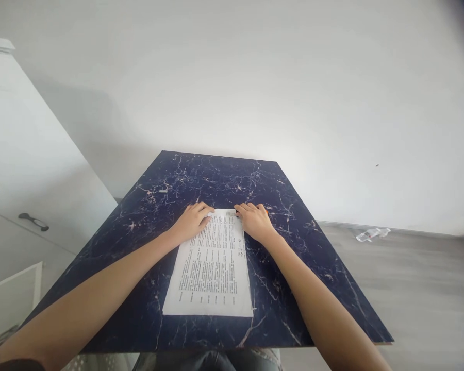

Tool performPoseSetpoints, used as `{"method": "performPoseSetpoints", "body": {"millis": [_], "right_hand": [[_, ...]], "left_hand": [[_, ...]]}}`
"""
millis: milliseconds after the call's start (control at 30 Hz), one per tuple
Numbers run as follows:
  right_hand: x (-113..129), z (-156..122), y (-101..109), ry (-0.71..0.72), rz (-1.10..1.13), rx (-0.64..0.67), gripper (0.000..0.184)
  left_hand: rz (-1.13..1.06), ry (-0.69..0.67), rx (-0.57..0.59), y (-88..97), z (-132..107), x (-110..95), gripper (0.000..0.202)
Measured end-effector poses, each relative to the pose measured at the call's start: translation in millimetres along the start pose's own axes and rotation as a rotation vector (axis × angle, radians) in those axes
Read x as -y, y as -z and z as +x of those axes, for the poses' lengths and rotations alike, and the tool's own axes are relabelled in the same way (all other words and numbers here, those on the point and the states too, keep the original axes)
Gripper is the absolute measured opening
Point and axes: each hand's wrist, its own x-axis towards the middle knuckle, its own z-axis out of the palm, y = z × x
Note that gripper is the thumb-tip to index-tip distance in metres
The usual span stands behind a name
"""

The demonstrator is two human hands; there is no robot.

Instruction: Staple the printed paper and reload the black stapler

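Observation:
A white printed sheet of paper (212,268) lies in the middle of a dark blue marble-patterned table (147,309). My left hand (191,220) rests on the sheet's far left corner, fingers curled onto the paper's top edge. My right hand (255,220) sits at the far right corner, fingers bent and pinching that edge. Both forearms stretch across the table on either side of the sheet.
A white wall stands behind the table. A white cabinet (27,170) with a dark handle (33,221) is at the left. A plastic bottle (371,234) lies on the grey floor at the right, by the wall.

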Motion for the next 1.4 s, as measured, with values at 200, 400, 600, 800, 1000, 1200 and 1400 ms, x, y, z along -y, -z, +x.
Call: {"method": "performPoseSetpoints", "body": {"millis": [200, 400, 600, 800, 1000, 1200, 1400], "right_hand": [[-7.7, -2.0, 1.1, -0.023, 0.177, -0.047, 0.037], [-15.7, -4.0, -5.4, -0.054, 0.328, -0.12, 0.042], [-15.3, -4.2, -5.3, -0.031, 0.296, -0.092, 0.043], [-12.1, -3.7, -3.7, -0.021, 0.233, -0.074, 0.045], [-8.5, -2.3, -3.2, -0.03, 0.184, -0.053, 0.043], [-1.7, 0.7, -4.4, -0.026, 0.051, 0.006, 0.04], [2.0, 0.3, -8.3, 0.0, -0.04, 0.045, 0.038]], "left_hand": [[-0.026, 0.001, -0.008, -1.8, -0.5, 0.7, 0.03], [-0.026, -0.006, 0.011, -1.8, -0.6, -0.6, 0.031], [-0.007, -0.011, -0.012, -7.1, -0.9, 4.3, 0.031], [-0.039, -0.02, -0.029, -10.6, -0.7, 7.2, 0.033], [-0.077, -0.008, -0.04, -8.2, -0.6, 3.0, 0.033], [-0.042, -0.009, -0.022, -6.7, -0.1, 0.6, 0.034], [-0.072, 0.001, -0.024, -7.3, -0.6, 2.0, 0.035]]}}
